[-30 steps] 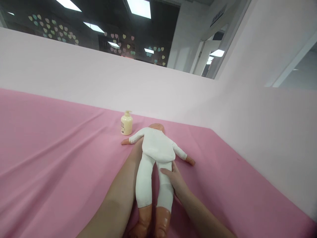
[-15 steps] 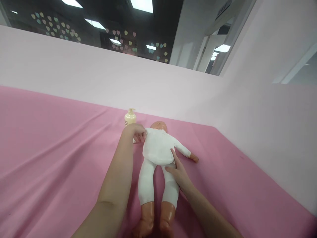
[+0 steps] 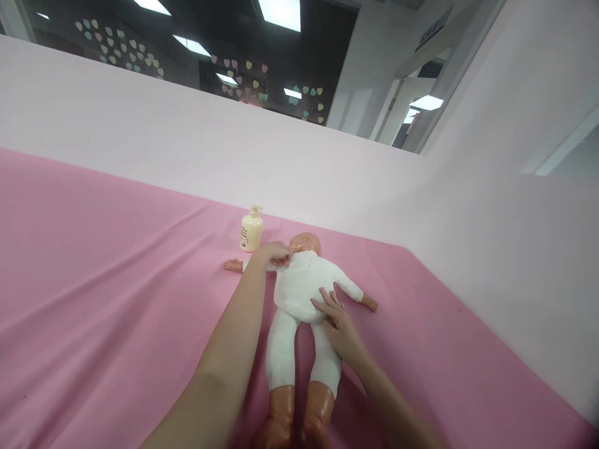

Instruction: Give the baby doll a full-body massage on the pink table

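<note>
A baby doll [image 3: 299, 284] with a white cloth body and brown plastic head, hands and feet lies on its back, feet toward me. My left hand [image 3: 277, 254] is bent over the doll's shoulder on the left side, close to the neck. Its fingers are curled together on the white cloth there, and what lies between them is partly hidden. Flat on the lower belly rests my right hand [image 3: 337, 318], its fingers apart. The doll's arm on the left side stretches out beneath my left wrist, ending in a brown hand [image 3: 233, 266].
A cream pump bottle [image 3: 251, 231] stands just beyond my left wrist. Pink padded sheeting [image 3: 116, 268] covers the surface. A white wall [image 3: 210, 149] rises behind it, with a dark window [image 3: 281, 56] above, and another wall [image 3: 515, 249] closes the right side.
My left hand has moved right, from the doll's side toward its neck, and the arm on the left now shows. My right hand has spread its fingers higher on the belly.
</note>
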{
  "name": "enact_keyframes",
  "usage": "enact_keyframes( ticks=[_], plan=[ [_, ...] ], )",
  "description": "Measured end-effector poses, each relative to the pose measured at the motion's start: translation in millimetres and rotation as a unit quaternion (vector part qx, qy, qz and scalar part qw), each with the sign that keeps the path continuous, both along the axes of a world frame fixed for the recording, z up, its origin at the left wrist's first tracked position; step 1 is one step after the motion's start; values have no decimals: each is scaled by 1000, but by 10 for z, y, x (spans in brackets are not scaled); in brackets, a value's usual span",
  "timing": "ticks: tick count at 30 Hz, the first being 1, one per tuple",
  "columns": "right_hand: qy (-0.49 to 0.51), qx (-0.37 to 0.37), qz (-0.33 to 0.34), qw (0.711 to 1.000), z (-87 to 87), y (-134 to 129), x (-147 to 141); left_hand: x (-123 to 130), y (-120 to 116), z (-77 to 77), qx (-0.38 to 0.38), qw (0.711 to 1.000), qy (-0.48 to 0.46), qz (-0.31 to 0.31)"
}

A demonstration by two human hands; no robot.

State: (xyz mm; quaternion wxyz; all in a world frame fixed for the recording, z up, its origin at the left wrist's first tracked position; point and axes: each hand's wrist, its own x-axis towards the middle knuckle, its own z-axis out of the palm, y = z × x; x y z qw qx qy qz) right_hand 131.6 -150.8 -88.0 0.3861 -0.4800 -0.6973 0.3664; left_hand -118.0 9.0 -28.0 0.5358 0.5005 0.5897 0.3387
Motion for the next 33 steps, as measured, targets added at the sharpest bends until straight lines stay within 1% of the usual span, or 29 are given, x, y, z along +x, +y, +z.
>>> enact_keyframes(
  ticks=[3,5,6,7,9,11,13,15,18,20,22,24,25,26,27,28,30,31,33],
  plan=[
    [-35,5,-29,999,89,53,-22,-91,26,87,64,993,-88,50],
    [-81,23,-45,995,228,135,-90,-136,27,139,94,975,-184,83],
    [-106,36,-52,992,314,196,-146,-156,25,156,99,958,-251,97],
    [-125,52,-65,989,404,270,-216,-177,21,167,99,933,-329,107],
    [-181,92,-75,976,555,450,-388,-227,16,171,86,867,-476,121],
    [-260,118,-79,955,612,642,-567,-284,19,159,68,811,-567,129],
    [-338,102,-72,933,552,806,-709,-337,33,144,54,774,-615,142],
    [-392,70,-54,916,417,914,-786,-372,54,137,40,753,-640,149],
    [-426,62,-40,902,235,975,-790,-381,81,158,22,727,-669,150],
    [-435,57,-40,898,198,977,-766,-373,84,187,16,712,-685,151],
    [-442,45,-38,895,234,976,-766,-369,74,215,18,698,-699,155],
    [-454,43,-49,889,332,999,-820,-378,57,234,21,684,-711,159],
    [-459,58,-62,884,404,1025,-875,-385,50,238,22,678,-717,162],
    [-462,87,-83,879,491,1062,-950,-393,45,240,23,672,-722,165],
    [-460,136,-108,871,592,1111,-1046,-399,42,239,22,666,-726,170],
    [-452,189,-107,865,707,1171,-1162,-402,41,237,19,661,-729,174],
    [-433,260,-81,859,962,1318,-1447,-394,40,234,15,656,-733,177],
    [-420,283,-68,860,1090,1400,-1607,-383,38,235,22,662,-729,174],
    [-387,318,-64,863,1315,1571,-1936,-353,23,249,56,689,-704,165]
  ],
)
